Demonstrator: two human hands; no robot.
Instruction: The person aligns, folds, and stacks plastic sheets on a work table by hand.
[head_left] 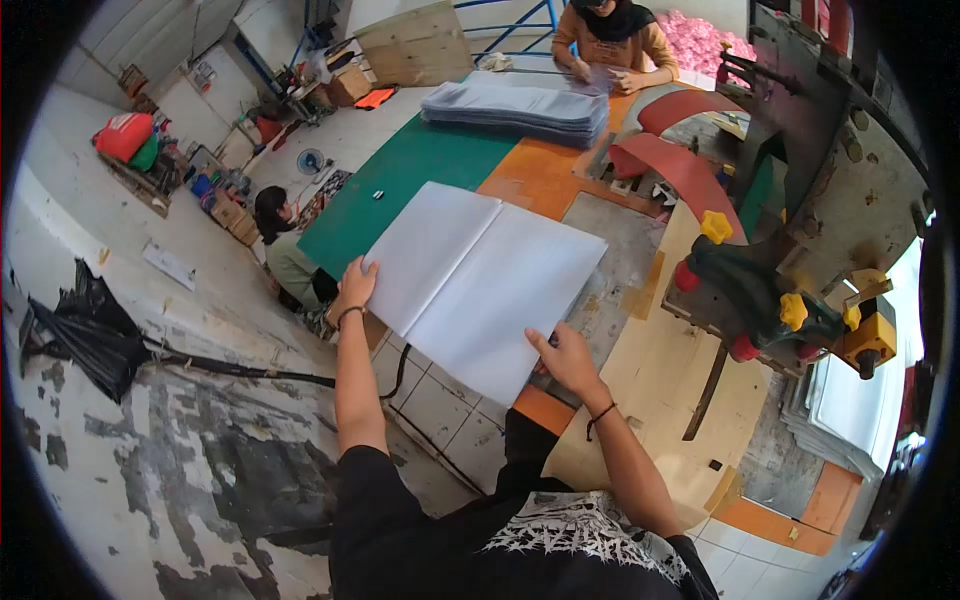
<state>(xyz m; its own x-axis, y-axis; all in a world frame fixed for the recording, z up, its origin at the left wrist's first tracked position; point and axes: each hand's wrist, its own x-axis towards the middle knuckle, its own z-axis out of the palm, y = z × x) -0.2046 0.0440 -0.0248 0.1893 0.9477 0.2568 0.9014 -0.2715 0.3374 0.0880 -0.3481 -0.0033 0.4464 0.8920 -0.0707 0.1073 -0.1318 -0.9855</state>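
Observation:
A large stack of thin, whitish, slightly shiny sheets (510,270) lies between my hands, with a crease or seam running across its middle. My left hand (358,285) grips the stack's left edge, the thumb on top and the other fingers partly hidden. At the near right corner, my right hand (565,358) pinches the sheets with its thumb above and fingers underneath. The far part of the stack rests over a green table surface (390,190); its near edge overhangs the tiled floor.
Beyond lies another thick pile of sheets (515,108), with a person (615,45) seated behind it. To the right stands a machine (800,220) with yellow knobs over a wooden board (650,400). More sheets (850,400) sit far right. Another person (290,240) is at left.

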